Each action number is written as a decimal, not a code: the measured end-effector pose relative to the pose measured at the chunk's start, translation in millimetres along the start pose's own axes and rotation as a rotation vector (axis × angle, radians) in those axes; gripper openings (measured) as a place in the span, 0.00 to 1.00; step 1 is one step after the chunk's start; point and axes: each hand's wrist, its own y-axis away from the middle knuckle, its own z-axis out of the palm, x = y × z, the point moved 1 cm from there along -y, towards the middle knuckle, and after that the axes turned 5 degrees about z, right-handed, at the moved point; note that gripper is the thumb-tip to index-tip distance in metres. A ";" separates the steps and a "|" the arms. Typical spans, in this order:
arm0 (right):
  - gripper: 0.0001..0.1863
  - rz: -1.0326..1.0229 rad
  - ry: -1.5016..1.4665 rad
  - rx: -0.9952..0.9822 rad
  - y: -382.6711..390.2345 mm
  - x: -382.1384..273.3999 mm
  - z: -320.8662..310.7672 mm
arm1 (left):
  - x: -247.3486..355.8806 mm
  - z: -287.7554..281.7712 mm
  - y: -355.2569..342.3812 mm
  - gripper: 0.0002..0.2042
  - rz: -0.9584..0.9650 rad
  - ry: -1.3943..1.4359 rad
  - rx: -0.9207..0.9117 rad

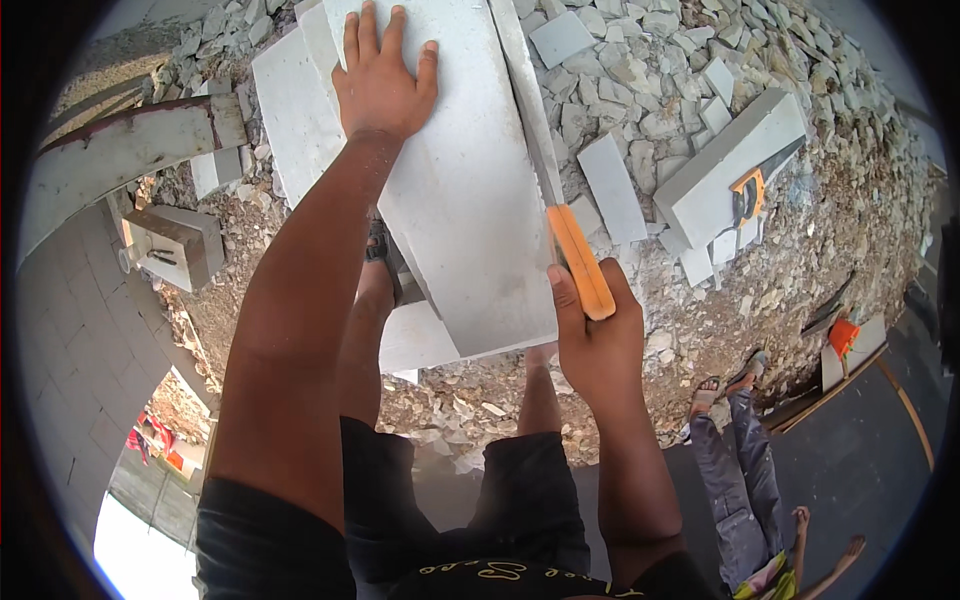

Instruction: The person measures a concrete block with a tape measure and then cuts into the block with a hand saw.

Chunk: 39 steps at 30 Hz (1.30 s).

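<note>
A large pale grey lightweight concrete block (470, 190) lies in front of me, its long side pointing away. My left hand (385, 85) is pressed flat on its far part, fingers spread. At its near right edge, my right hand (600, 335) is closed round the orange handle of a hand saw (580, 262). The blade is hidden, apparently inside the long narrow cut that runs along the block's right side. A thin strip (535, 100) of the block stands along that cut. Below the large block, another pale slab (415, 338) shows beside my leg.
At right, a second saw (748, 195) with an orange and black handle rests against a pale block (735, 165). Broken rubble (640, 70) covers the ground beyond. A curved metal piece (140, 145) and a box-like block (180, 245) are at left. Another person's legs (735, 480) show at lower right.
</note>
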 end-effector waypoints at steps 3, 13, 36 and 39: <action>0.17 -0.001 0.011 0.020 43.7 27.9 -17.6 | -3.4 0.3 6.5 0.31 -0.016 0.037 0.001; 0.19 -0.061 0.090 0.032 -30.0 -11.0 0.4 | 6.9 2.5 7.5 0.31 -0.015 -0.025 0.011; 0.19 -0.014 -0.079 0.045 23.1 39.3 -25.7 | 90.6 -91.9 99.9 0.69 -0.009 -0.161 -1.194; 0.19 -0.020 -0.035 0.047 37.0 26.0 -26.9 | 81.7 -92.6 101.1 0.70 -0.018 -0.207 -1.211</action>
